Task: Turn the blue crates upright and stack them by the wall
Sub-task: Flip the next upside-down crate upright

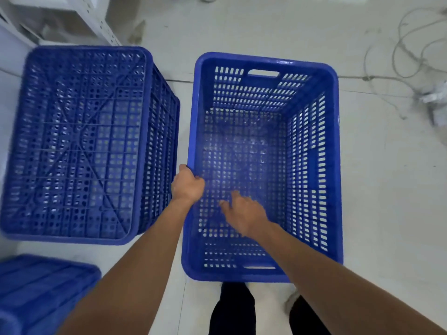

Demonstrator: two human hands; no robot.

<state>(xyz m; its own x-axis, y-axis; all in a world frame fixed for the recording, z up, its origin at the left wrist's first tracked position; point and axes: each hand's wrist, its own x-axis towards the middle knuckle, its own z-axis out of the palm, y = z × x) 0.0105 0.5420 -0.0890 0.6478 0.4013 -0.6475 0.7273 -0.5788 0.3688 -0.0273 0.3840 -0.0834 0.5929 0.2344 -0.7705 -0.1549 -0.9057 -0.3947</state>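
An upright blue crate [314, 151] stands open-side up on the pale floor [387, 189], directly in front of the person's legs [232, 310]. The left hand [187, 186] has its grip clenched over the crate's left long rim, fingers curled inside the wall and thumb on the outer edge. The right hand [244, 213] hangs over the crate's interior, above the perforated bottom, its grip released: fingers loosely spread and touching nothing that can be made out.

Just to the left, separated by a narrow strip of floor, an overturned blue crate [77, 141] sits with its ribbed underside facing up; the left hand lies in the gap between the two, near its lower right corner. Part of a third blue crate [41, 293] shows at the lower left corner, beneath the left forearm. A white metal rack [96, 18] stands beyond the overturned crate, and loose cables [401, 59] trail across the floor at the far right.
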